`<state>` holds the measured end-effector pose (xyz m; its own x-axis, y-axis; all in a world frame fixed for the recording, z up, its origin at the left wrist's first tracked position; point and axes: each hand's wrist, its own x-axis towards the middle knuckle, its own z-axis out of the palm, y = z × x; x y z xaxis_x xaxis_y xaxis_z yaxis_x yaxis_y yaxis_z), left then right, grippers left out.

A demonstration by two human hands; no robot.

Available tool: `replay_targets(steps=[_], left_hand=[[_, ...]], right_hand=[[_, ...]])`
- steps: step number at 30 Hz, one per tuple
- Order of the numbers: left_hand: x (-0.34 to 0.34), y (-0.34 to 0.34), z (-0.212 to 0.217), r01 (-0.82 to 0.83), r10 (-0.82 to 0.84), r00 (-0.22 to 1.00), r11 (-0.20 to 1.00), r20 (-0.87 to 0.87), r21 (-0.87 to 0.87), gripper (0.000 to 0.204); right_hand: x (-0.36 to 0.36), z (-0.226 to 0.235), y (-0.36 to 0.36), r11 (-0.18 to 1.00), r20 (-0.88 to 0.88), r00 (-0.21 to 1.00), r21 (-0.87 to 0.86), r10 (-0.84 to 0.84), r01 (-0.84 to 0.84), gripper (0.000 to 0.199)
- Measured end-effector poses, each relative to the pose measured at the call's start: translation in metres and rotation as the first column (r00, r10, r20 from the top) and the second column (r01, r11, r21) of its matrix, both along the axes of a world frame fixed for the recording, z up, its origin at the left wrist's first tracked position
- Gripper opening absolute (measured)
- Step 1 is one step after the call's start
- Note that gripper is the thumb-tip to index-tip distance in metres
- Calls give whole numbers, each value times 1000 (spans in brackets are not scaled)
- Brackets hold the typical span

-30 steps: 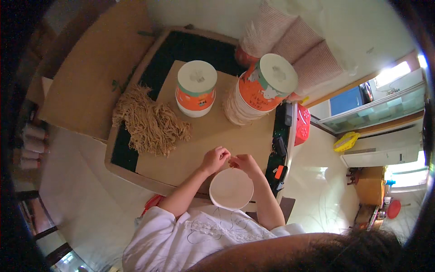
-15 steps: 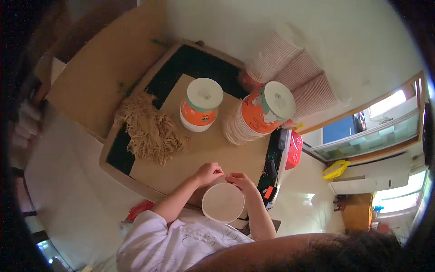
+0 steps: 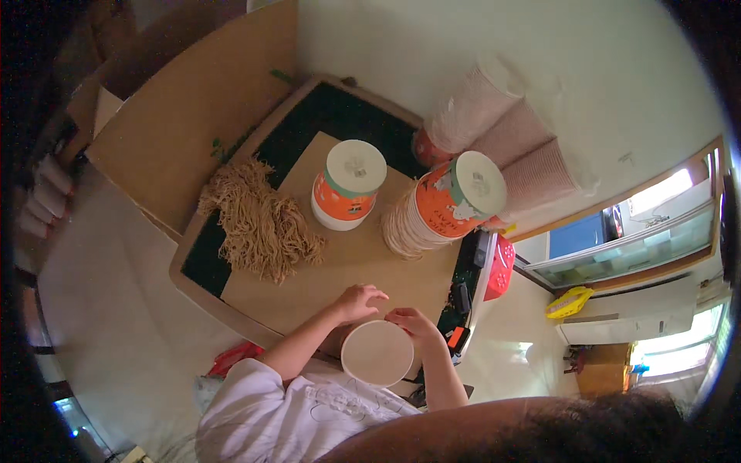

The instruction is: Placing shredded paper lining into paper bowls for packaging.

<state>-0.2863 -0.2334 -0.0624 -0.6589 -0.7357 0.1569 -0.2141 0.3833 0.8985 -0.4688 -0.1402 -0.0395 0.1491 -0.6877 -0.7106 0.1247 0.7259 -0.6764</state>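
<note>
The left hand [image 3: 359, 303] is held open, its fingers spread just above the rim of a pale paper tub [image 3: 377, 353]; the right hand's [image 3: 415, 322] fingers are curled at that rim, though whether anything is gripped cannot be told. The tub is positioned between the forearms at the near edge of the cardboard sheet [image 3: 417, 278]. The left fingers have been parted from their earlier pinch, so two-handed fingerwork there seems interrupted.
</note>
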Motion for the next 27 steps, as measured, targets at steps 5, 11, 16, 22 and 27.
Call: replay_targets(steps=[5,11,16,22,27], left_hand=[[-3,2,2,192,-194,981,975,6,112,9],[-8,5,-13,116,-119,993,976,8,187,8],[-12,7,-16,138,-148,988,975,48,172,8],[-13,9,-16,116,-123,990,987,65,108,9],[-12,9,-14,79,-80,992,997,96,5,9]], right_hand=[[2,1,-1,1000,-9,1000,26,-8,8,17],[9,15,-4,993,41,993,54,-111,109,20],[14,22,-8,994,-84,994,71,-76,82,23],[11,18,-6,999,-138,990,33,42,-37,19],[0,12,-9,967,-282,932,-44,229,-251,16]])
